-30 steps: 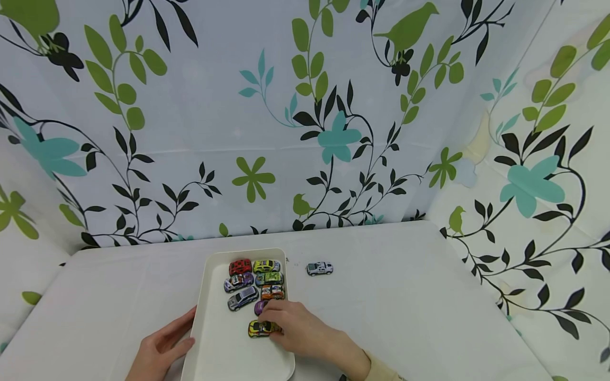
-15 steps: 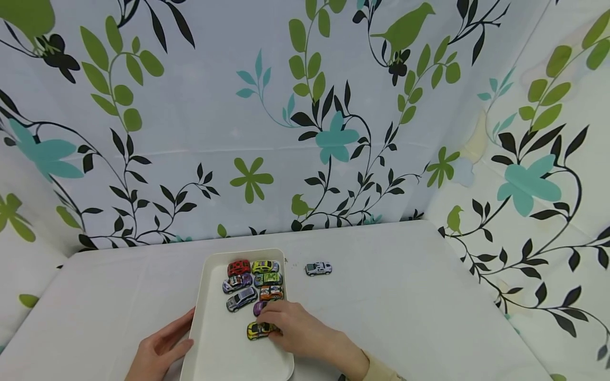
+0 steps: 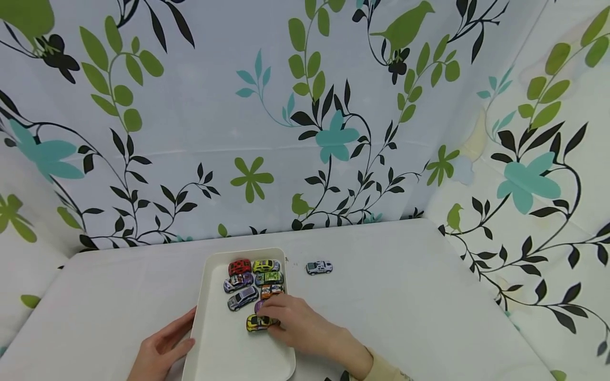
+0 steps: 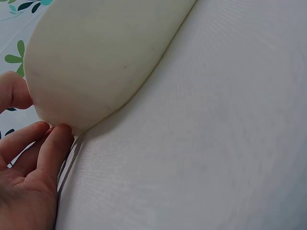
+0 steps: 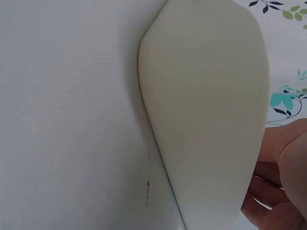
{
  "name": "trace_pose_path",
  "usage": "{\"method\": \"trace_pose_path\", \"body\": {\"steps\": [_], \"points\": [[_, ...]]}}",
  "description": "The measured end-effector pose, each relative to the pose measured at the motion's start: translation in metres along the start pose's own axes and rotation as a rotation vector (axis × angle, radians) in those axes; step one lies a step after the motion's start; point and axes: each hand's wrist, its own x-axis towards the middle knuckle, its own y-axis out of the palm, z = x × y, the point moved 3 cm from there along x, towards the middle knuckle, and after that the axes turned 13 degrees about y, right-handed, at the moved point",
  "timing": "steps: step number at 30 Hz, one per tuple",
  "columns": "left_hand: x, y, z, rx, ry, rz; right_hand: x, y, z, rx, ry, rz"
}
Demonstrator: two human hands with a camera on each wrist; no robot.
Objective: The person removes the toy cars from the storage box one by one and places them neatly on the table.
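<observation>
In the head view my right hand point(image 3: 300, 325) reaches over the right rim of a shallow white tray point(image 3: 214, 349). Its thumb and fingers pinch a yellow-and-black toy car point(image 3: 257, 323), partly covering it and a purple toy car point(image 3: 259, 306) just behind. My left hand point(image 3: 159, 346) rests against the tray's left side, thumb and fingers spread, touching the wall from outside. Both wrist views are filled mostly by the tray's outer wall point(image 4: 105, 57); the left fingertips point(image 4: 62, 132) touch its lower edge. The right wrist view hides the held car behind the wall point(image 5: 206, 96).
Behind the held car, the tray has a red car point(image 3: 240, 266), a yellow one point(image 3: 266, 266), a green one point(image 3: 269, 278), an orange one point(image 3: 272, 291), a purple-and-white one point(image 3: 238, 282) and a grey one point(image 3: 243, 298). A white car point(image 3: 319, 268) stands outside on the table point(image 3: 381, 296).
My right hand has shifted slightly away from me with the yellow-and-black toy car, bringing it nearer the purple one. The left hand and the tray have stayed put.
</observation>
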Motion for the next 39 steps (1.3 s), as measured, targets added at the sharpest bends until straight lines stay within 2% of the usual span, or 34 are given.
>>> {"method": "trace_pose_path", "body": {"steps": [11, 23, 30, 39], "points": [[-0.001, 0.0, -0.001, 0.006, -0.012, 0.005, -0.004, -0.013, -0.004, -0.003, 0.03, -0.033], [-0.002, 0.0, -0.001, -0.003, -0.003, 0.003, -0.016, -0.03, -0.025, 0.091, 0.077, -0.134], [-0.002, 0.0, -0.002, 0.001, 0.008, 0.004, -0.023, -0.035, -0.04, 0.107, 0.1, -0.171], [-0.002, 0.0, -0.002, 0.008, -0.023, 0.013, -0.028, -0.038, -0.055, 0.129, 0.118, -0.2]]}}
